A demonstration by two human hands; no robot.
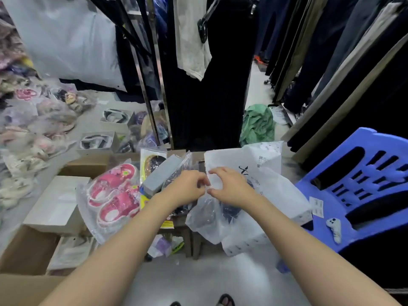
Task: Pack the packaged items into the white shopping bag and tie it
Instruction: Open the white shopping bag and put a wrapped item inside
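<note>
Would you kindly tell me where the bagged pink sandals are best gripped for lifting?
Likely grip across the middle of the bagged pink sandals, over both soles, from above on their right side, nearest the left hand. The pack lies face up, resting on boxes, and its loose clear wrapper edges might slip.

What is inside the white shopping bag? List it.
A dark blue item shows dimly through the white shopping bag; the opaque plastic hides anything else.

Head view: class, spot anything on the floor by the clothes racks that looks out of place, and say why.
A green garment lies crumpled on the floor beside the hanging dark clothes, whereas the other clothes there are hung up.
</note>
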